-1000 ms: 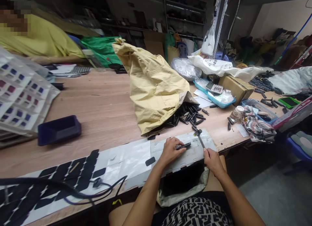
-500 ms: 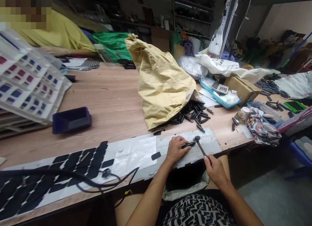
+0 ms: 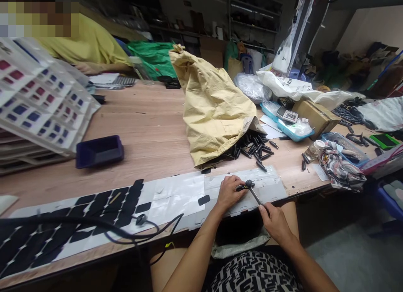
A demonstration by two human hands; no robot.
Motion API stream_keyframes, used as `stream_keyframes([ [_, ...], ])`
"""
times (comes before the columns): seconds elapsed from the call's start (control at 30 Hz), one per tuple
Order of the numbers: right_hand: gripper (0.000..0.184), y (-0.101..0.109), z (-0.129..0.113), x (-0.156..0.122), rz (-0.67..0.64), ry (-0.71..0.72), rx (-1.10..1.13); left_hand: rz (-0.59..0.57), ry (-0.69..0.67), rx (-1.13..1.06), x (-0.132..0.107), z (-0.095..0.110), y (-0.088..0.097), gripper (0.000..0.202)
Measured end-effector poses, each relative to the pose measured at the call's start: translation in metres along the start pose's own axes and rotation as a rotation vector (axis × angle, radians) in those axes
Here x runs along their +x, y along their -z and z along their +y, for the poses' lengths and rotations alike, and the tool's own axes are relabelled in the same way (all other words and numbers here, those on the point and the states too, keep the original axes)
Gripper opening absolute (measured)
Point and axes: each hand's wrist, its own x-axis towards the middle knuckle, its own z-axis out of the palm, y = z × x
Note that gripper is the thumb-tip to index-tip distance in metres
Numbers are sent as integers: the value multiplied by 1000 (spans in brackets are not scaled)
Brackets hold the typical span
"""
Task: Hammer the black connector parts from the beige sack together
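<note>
My left hand rests on a grey board at the table's front edge, its fingers closed on a slim black cylindrical piece that lies sideways. My right hand grips the handle of a small hammer. The hammer's dark head is over the right part of the piece and partly covers it; whether they touch I cannot tell. Behind the board, more black cylindrical pieces spill from the mouth of a tan cloth sack.
A dark blue tray and a white plastic basket stand left. Black cables cross a sheet with black patches. Blue baskets, a jar and a bundled cloth are right. A person in yellow sits opposite.
The hammer head has come down and left over the black piece in my left hand. My right hand has moved slightly left. The camera view has shifted a little.
</note>
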Motion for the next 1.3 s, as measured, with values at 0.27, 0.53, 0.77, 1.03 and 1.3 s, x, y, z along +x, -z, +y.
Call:
stream_keyframes([
  [0.27,44,11,18,12,78,-127,71,-16,-21,-36,0,-2,2,14],
  [0.53,47,5,34,12,33,-240,-11,-86,-145,-156,-20,12,20,12],
  [0.77,54,-7,43,9,69,-200,37,-283,-241,-42,-62,34,18,19],
  [1.03,48,-15,48,7,90,-187,-27,-74,-204,170,48,32,4,24],
  [1.3,45,-18,47,3,83,-211,-74,-156,-278,454,105,37,-34,25],
])
